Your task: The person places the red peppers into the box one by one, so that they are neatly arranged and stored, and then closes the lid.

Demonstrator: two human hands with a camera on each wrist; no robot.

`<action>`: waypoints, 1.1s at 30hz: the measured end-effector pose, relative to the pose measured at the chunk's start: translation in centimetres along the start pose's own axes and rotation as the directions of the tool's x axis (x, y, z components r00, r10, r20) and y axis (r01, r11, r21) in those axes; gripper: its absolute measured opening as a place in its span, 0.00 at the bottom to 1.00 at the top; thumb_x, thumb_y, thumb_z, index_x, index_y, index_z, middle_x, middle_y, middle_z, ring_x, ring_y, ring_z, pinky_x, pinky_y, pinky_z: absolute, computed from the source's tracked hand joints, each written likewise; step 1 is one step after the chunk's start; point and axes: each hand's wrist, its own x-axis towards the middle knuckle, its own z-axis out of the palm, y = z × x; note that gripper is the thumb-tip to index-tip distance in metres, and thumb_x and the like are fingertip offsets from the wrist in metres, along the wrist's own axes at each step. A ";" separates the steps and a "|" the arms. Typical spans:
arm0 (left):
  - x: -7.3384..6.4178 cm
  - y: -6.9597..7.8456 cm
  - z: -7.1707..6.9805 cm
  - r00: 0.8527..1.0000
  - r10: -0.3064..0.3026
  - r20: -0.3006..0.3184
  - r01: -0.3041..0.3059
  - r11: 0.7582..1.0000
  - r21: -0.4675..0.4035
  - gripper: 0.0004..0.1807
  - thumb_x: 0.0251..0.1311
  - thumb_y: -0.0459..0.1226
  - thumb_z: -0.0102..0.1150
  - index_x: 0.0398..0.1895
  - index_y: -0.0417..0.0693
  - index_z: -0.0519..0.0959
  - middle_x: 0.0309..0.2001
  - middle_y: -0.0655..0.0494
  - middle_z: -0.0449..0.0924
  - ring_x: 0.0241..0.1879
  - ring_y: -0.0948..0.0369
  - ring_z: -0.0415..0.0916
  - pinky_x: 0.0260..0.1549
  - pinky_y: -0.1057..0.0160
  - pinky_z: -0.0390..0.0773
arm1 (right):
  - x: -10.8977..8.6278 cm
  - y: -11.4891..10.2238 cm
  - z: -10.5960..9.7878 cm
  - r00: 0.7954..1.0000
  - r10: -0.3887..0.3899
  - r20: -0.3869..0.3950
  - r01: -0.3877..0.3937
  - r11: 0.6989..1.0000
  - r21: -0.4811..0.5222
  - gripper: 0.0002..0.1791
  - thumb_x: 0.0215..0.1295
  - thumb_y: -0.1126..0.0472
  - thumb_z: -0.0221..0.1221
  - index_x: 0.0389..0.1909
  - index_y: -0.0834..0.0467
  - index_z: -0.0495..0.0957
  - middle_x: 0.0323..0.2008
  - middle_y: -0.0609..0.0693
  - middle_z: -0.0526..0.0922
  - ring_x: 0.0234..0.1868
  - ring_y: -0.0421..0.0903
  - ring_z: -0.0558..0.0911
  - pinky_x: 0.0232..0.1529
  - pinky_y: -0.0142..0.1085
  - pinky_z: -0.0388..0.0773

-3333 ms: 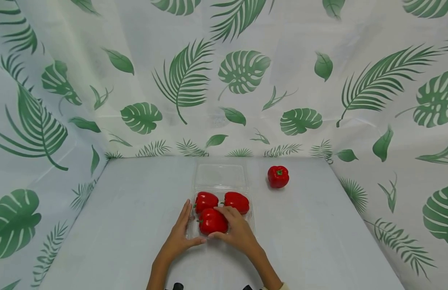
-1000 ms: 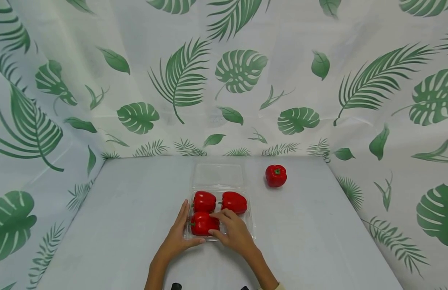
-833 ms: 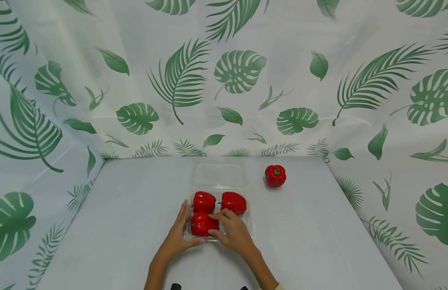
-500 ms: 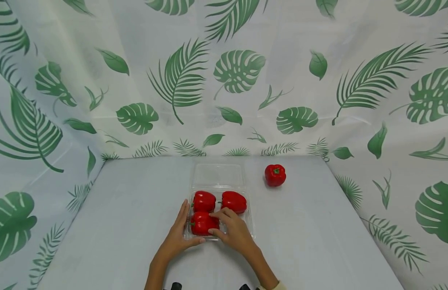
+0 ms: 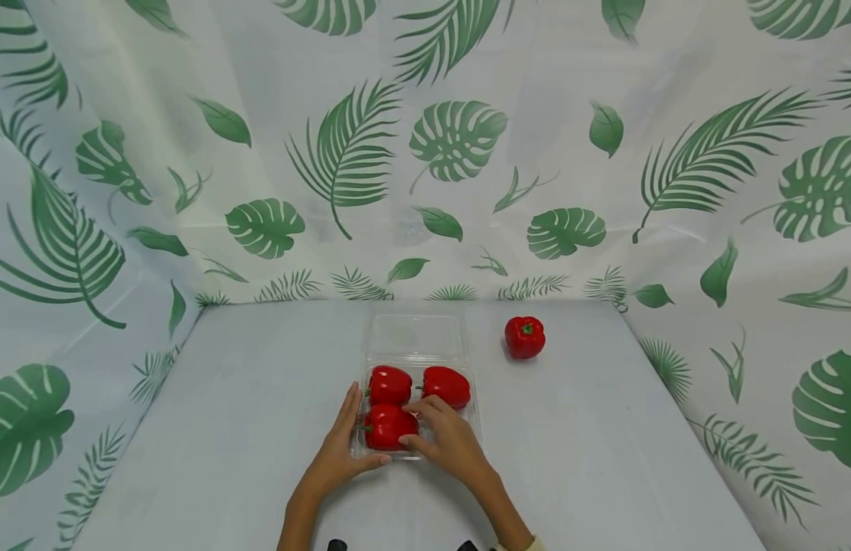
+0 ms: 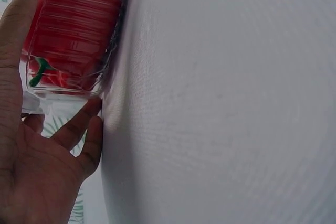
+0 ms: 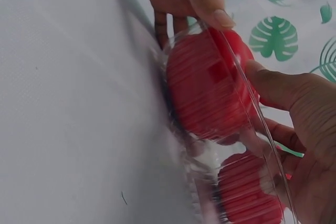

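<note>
A clear plastic clamshell box point(image 5: 476, 421) lies open on the table, its lid point(image 5: 416, 335) folded back. Three red bell peppers sit in it: a back-left pepper point(image 5: 389, 385), a back-right pepper point(image 5: 446, 386) and a front-left pepper point(image 5: 387, 427). My right hand point(image 5: 454, 445) holds the front-left one by its right end, thumb in front and fingers behind. Along the box's left side and front corner rests my left hand point(image 5: 336, 455), fingers straight and thumb spread. In the left wrist view, a green stem point(image 6: 39, 72) shows through the box wall.
Another red bell pepper point(image 5: 525, 337) stands on the white table point(image 5: 260, 398), behind and right of the box. Leaf-printed sheets point(image 5: 460, 229) rise at the back and both sides.
Over the last few seconds my right hand has moved the front pepper left and lowered it into the box's front-left part. My left hand has kept its place; lately both hands are nearly still.
</note>
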 end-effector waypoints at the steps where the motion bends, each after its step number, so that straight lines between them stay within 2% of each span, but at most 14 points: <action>1: 0.0 0.0 0.0 1.000 0.000 0.000 0.000 1.000 -0.001 0.65 0.42 0.52 0.76 0.79 0.57 0.43 0.80 0.57 0.38 0.77 0.46 0.43 0.67 0.39 0.61 | 0.0 0.0 -0.1 1.000 0.010 0.000 -0.010 1.000 0.014 0.25 0.53 0.51 0.72 0.53 0.51 0.80 0.47 0.48 0.83 0.47 0.44 0.83 0.51 0.39 0.84; 7: 0.0 -0.1 0.0 1.000 0.009 -0.007 -0.009 1.000 -0.001 0.64 0.42 0.50 0.77 0.79 0.55 0.44 0.80 0.56 0.38 0.77 0.45 0.43 0.67 0.39 0.61 | 0.2 0.4 -1.0 0.998 0.059 -0.032 -0.057 0.996 0.062 0.27 0.53 0.52 0.72 0.54 0.53 0.80 0.45 0.50 0.83 0.44 0.45 0.83 0.50 0.41 0.84; 11: 0.0 0.0 0.0 1.000 0.006 -0.005 -0.006 1.000 -0.005 0.65 0.42 0.50 0.77 0.79 0.54 0.44 0.80 0.56 0.38 0.78 0.46 0.42 0.68 0.40 0.61 | 0.5 1.0 -2.0 0.989 0.094 -0.114 -0.084 0.993 0.087 0.29 0.50 0.56 0.74 0.54 0.53 0.79 0.45 0.48 0.84 0.45 0.44 0.83 0.48 0.40 0.85; 16: 0.0 0.0 0.0 1.000 -0.011 -0.003 0.011 1.000 0.007 0.65 0.41 0.52 0.77 0.79 0.57 0.43 0.80 0.58 0.37 0.78 0.47 0.41 0.68 0.40 0.61 | 0.9 2.0 -3.4 0.963 0.141 -0.228 -0.120 0.987 0.103 0.28 0.50 0.57 0.74 0.53 0.53 0.78 0.44 0.49 0.85 0.43 0.46 0.84 0.44 0.42 0.86; 20: 0.0 0.0 0.0 1.000 -0.019 -0.002 0.019 1.000 0.005 0.66 0.41 0.53 0.77 0.79 0.57 0.42 0.80 0.58 0.37 0.78 0.48 0.41 0.68 0.39 0.60 | 1.2 3.6 -4.5 0.927 0.218 -0.304 -0.189 0.975 0.121 0.27 0.54 0.54 0.72 0.55 0.54 0.77 0.45 0.52 0.85 0.43 0.49 0.84 0.45 0.48 0.86; 22: 0.1 -0.1 0.1 1.000 -0.020 0.000 0.020 1.000 0.003 0.66 0.41 0.53 0.77 0.79 0.57 0.42 0.80 0.58 0.37 0.78 0.48 0.41 0.68 0.39 0.60 | 1.4 4.4 -5.0 0.897 0.265 -0.354 -0.226 0.963 0.148 0.27 0.55 0.55 0.71 0.56 0.56 0.77 0.46 0.55 0.84 0.44 0.52 0.85 0.47 0.51 0.85; 24: 0.1 -0.1 0.1 1.000 -0.022 0.003 0.022 1.000 0.003 0.66 0.41 0.53 0.77 0.79 0.56 0.42 0.80 0.59 0.37 0.78 0.48 0.41 0.68 0.40 0.60 | 1.5 5.2 -5.6 0.853 0.321 -0.412 -0.268 0.946 0.184 0.27 0.56 0.55 0.71 0.56 0.57 0.76 0.46 0.57 0.83 0.44 0.54 0.84 0.47 0.53 0.84; 28: 0.1 0.0 0.1 1.000 -0.018 0.004 0.018 1.000 -0.001 0.66 0.41 0.53 0.77 0.79 0.55 0.42 0.80 0.58 0.37 0.78 0.48 0.41 0.68 0.41 0.60 | 1.9 6.9 -6.6 0.740 0.431 -0.516 -0.347 0.902 0.256 0.29 0.57 0.56 0.70 0.58 0.60 0.74 0.47 0.61 0.80 0.45 0.56 0.82 0.49 0.54 0.83; 31: 0.0 0.0 0.1 1.000 -0.020 0.003 0.020 1.000 -0.003 0.66 0.41 0.53 0.77 0.79 0.55 0.43 0.80 0.58 0.37 0.78 0.48 0.41 0.68 0.41 0.61 | 2.1 8.0 -7.4 0.652 0.535 -0.537 -0.417 0.845 0.335 0.33 0.58 0.54 0.69 0.61 0.62 0.70 0.50 0.63 0.76 0.49 0.57 0.79 0.50 0.54 0.81; 33: 0.0 0.1 0.1 1.000 -0.024 0.003 0.024 1.000 -0.004 0.66 0.41 0.53 0.77 0.79 0.54 0.43 0.80 0.58 0.37 0.78 0.48 0.41 0.68 0.42 0.61 | 2.3 8.8 -7.8 0.602 0.603 -0.524 -0.464 0.798 0.385 0.36 0.59 0.52 0.68 0.64 0.62 0.66 0.53 0.64 0.72 0.52 0.58 0.76 0.52 0.55 0.80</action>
